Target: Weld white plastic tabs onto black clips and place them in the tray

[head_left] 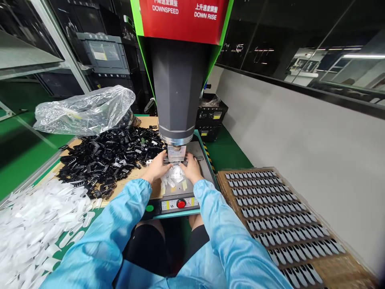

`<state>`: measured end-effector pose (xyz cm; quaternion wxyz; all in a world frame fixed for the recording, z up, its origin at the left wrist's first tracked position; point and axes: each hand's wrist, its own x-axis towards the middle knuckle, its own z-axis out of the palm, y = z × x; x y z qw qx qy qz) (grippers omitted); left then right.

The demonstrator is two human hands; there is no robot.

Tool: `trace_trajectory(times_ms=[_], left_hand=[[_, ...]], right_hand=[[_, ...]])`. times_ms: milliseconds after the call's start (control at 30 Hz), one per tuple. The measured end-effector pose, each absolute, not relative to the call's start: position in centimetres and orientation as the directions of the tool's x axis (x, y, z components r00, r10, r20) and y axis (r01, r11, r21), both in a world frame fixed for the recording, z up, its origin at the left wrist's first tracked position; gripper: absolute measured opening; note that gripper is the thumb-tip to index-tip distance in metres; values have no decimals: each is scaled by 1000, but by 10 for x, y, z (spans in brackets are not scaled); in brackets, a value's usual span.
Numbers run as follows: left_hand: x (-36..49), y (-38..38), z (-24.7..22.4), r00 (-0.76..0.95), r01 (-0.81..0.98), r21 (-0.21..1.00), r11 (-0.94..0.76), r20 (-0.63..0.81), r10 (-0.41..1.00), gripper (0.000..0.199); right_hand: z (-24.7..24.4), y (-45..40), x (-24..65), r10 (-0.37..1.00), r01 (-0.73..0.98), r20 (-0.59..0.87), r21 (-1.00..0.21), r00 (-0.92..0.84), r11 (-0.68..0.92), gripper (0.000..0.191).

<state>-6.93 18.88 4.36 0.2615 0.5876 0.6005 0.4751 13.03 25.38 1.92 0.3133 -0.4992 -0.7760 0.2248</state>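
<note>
Both of my hands are at the press, one on each side of the clear block (176,153) under its grey column (180,88). My left hand (158,166) has thumb and fingers curved round something low beside the block. On the other side my right hand (191,167) is curved the same way, its thumb pointing inward. What lies between the fingers is too small to make out. White pieces (175,175) are scattered on the metal base just in front of the thumbs.
Black parts (111,154) are heaped left, behind white pieces (45,224). A plastic bag (87,110) lies behind them. A tray (339,267) with rows of grey parts stands right. Red button (181,204) and green button (149,208) face my lap.
</note>
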Motion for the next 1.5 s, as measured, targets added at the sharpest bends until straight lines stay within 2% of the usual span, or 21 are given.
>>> trace_trajectory(times_ms=[67, 233, 300, 467, 533, 633, 767, 900, 1100, 1500], left_hand=[[-63, 197, 45, -153, 420, 898, -136, 217, 964, 75], [-59, 209, 42, -202, 588, 808, -38, 192, 960, 63], [-60, 215, 38, -210, 578, 816, -17, 168, 963, 60], [-64, 223, 34, -140, 369, 924, -101, 163, 977, 47], [-62, 215, 36, -146, 274, 957, -96, 140, 979, 45], [-54, 184, 38, -218, 78, 996, -34, 51, 975, 53], [-29, 118, 31, -234, -205, 979, 3, -52, 971, 60], [-2, 59, 22, -186, -313, 950, -7, -54, 981, 56], [20, 20, 12, -224, -384, 923, -25, -66, 972, 52], [27, 8, 11, -175, -497, 864, -84, -5, 985, 43]], right_hand=[[22, 257, 122, 914, 665, 260, -627, -313, 406, 62], [27, 260, 108, 916, 679, 257, -615, -309, 401, 49], [29, 262, 105, 924, 672, 233, -635, -303, 381, 46], [34, 267, 102, 948, 560, 187, -771, -256, 303, 31], [33, 263, 105, 957, 466, 176, -844, -230, 267, 26], [25, 241, 116, 964, 261, 183, -937, -194, 230, 25], [10, 179, 136, 962, 14, 185, -981, -202, 192, 32], [6, 113, 151, 949, -109, 178, -982, -262, 154, 33], [7, 69, 167, 947, -66, 189, -982, -261, 177, 36], [3, 51, 176, 943, -93, 214, -976, -255, 196, 41]])
